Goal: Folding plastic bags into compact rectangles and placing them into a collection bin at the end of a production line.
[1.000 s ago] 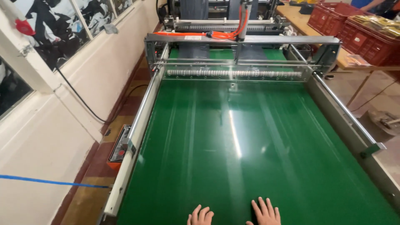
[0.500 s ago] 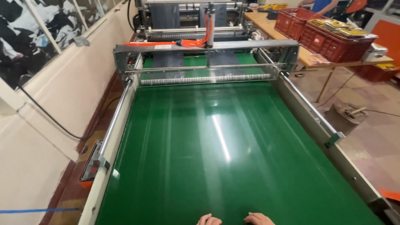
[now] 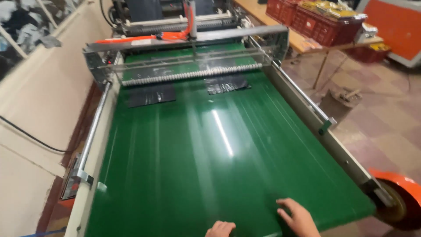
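- Right hand (image 3: 299,217) rests flat, fingers spread, holding nothing, on the green belt (image 3: 210,166).
- Left hand (image 3: 220,229) is mostly cropped; its state is unclear.
- Two black sheets (image 3: 151,95) lie near the roller (image 3: 190,74).

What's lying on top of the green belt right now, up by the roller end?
On the green belt, two dark sheets lie flat just past the ribbed roller: one on the left, one on the right. Their far edges are hidden under the roller. Both hands, left and right, rest at the near edge.
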